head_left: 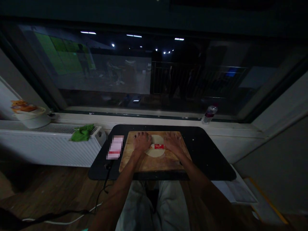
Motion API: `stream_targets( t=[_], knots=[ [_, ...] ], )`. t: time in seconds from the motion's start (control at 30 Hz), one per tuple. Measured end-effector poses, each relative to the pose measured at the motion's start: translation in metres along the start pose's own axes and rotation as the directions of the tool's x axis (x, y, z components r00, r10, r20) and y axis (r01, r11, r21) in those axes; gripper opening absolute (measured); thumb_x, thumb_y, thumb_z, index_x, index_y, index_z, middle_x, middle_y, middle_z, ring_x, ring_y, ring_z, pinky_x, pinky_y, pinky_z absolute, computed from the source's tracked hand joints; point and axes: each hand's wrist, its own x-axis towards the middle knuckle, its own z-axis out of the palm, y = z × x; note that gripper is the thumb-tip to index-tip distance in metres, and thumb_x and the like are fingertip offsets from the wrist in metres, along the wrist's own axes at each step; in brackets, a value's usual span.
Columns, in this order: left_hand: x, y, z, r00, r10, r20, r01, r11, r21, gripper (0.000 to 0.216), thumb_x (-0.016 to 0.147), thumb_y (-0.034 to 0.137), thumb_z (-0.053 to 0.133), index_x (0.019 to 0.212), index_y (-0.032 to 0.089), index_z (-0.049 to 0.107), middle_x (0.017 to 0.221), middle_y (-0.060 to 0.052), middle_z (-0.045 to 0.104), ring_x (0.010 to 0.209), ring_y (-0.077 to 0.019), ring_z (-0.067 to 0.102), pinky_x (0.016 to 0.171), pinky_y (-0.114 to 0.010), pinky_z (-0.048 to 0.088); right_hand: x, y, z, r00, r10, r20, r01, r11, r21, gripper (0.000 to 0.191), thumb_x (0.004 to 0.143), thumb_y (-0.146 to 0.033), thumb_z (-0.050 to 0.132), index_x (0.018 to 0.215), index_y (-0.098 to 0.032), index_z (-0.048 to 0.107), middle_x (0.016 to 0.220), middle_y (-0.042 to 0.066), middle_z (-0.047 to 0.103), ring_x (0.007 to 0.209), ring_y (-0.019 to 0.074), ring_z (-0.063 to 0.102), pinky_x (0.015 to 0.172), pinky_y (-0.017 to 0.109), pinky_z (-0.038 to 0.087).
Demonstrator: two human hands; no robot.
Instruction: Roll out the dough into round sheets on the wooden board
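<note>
On a wooden board [151, 165] lies a round, flat sheet of pale dough [157, 153]. Across it rests a red-and-white labelled thing [158, 146], its ends running up to or under my hands; its exact kind is not clear. My left hand [142, 141] is palm down at its left end, over the dough's left edge, fingers stretched forward and a little apart. At the other end my right hand [172, 141] lies the same way, fingers spread toward the far edge of the board. What is beneath each palm is hidden.
The board stands on a black table [209, 154]. A blurred-out phone-like thing [115, 147] and a cable [107, 175] are at left. A plastic bottle [209, 114] stands on the windowsill; a green cloth [82, 132] and a white tub [33, 118] are by the radiator [48, 146].
</note>
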Motion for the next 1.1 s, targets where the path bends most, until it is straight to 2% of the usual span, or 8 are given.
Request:
stream_targets(
  t=[0.13,0.23,0.33,0.43,0.57,0.87,1.0,1.1],
  knots=[
    [0.000,0.000,0.003,0.999,0.030,-0.014,-0.029,0.999,0.026,0.053,0.116,0.049,0.042,0.139,0.017,0.078,0.147,-0.022,0.073,0.139,-0.0388,0.063,0.116,-0.055,0.048,-0.025,-0.010,0.002,0.996,0.050,-0.067,-0.047,0.998,0.051,0.062,0.118,-0.040,0.042,0.178,-0.024,0.049,0.180,0.019,0.051,0.167,0.0433,0.041,0.136,0.069,0.026],
    [0.000,-0.001,0.006,0.999,0.043,-0.010,-0.042,0.998,0.041,0.054,0.116,0.051,0.041,0.141,0.019,0.077,0.149,-0.020,0.073,0.140,-0.0384,0.063,0.117,-0.055,0.047,-0.048,-0.016,0.007,0.990,0.092,-0.110,-0.084,0.994,0.073,0.061,0.120,-0.041,0.038,0.175,-0.021,0.053,0.178,0.020,0.053,0.165,0.0413,0.045,0.134,0.065,0.030],
    [0.003,-0.002,0.008,0.998,0.059,0.004,-0.059,0.997,0.047,0.053,0.116,0.053,0.042,0.141,0.022,0.077,0.150,-0.018,0.073,0.141,-0.0379,0.062,0.119,-0.055,0.045,-0.071,-0.023,0.013,0.978,0.059,-0.200,-0.048,0.997,0.058,0.062,0.121,-0.041,0.033,0.173,-0.016,0.055,0.175,0.021,0.057,0.163,0.0401,0.048,0.134,0.063,0.032],
    [0.005,-0.002,0.009,0.998,0.066,0.013,-0.066,0.997,0.042,0.051,0.115,0.053,0.044,0.141,0.022,0.077,0.151,-0.018,0.072,0.143,-0.0377,0.061,0.120,-0.056,0.044,-0.093,-0.031,0.020,0.963,0.044,-0.265,-0.030,0.998,0.057,0.063,0.120,-0.039,0.033,0.172,-0.010,0.055,0.171,0.026,0.059,0.159,0.0392,0.053,0.128,0.059,0.041],
    [0.007,-0.001,0.010,0.997,0.074,0.015,-0.075,0.996,0.038,0.050,0.115,0.051,0.044,0.142,0.024,0.077,0.151,-0.018,0.072,0.143,-0.0378,0.061,0.122,-0.058,0.043,-0.115,-0.040,0.029,0.945,0.024,-0.326,-0.008,0.999,0.049,0.062,0.119,-0.039,0.036,0.169,-0.009,0.057,0.170,0.025,0.060,0.157,0.0394,0.055,0.128,0.057,0.042],
    [0.010,-0.004,0.011,0.992,0.121,0.019,-0.122,0.992,0.029,0.048,0.116,0.049,0.044,0.142,0.025,0.076,0.153,-0.016,0.072,0.145,-0.0377,0.059,0.120,-0.057,0.047,-0.139,-0.055,0.034,0.924,0.022,-0.382,0.012,0.996,0.087,0.063,0.118,-0.041,0.041,0.168,-0.005,0.058,0.172,0.026,0.058,0.163,0.0414,0.051,0.133,0.057,0.039],
    [0.016,-0.001,0.015,0.991,0.133,0.012,-0.133,0.991,0.018,0.046,0.116,0.047,0.045,0.141,0.026,0.077,0.155,-0.015,0.071,0.152,-0.0367,0.055,0.125,-0.056,0.045,-0.156,-0.067,0.041,0.946,0.017,-0.325,0.042,0.984,0.174,0.072,0.116,-0.047,0.043,0.174,-0.004,0.051,0.180,0.027,0.046,0.169,0.0420,0.044,0.137,0.058,0.036],
    [0.020,0.002,0.016,0.991,0.137,0.013,-0.137,0.991,0.009,0.045,0.116,0.046,0.048,0.143,0.025,0.077,0.158,-0.016,0.070,0.158,-0.0361,0.051,0.129,-0.053,0.042,-0.165,-0.075,0.044,0.954,0.010,-0.300,0.061,0.972,0.228,0.077,0.115,-0.047,0.044,0.180,-0.006,0.043,0.183,0.026,0.041,0.172,0.0442,0.038,0.139,0.064,0.032]
  ],
)
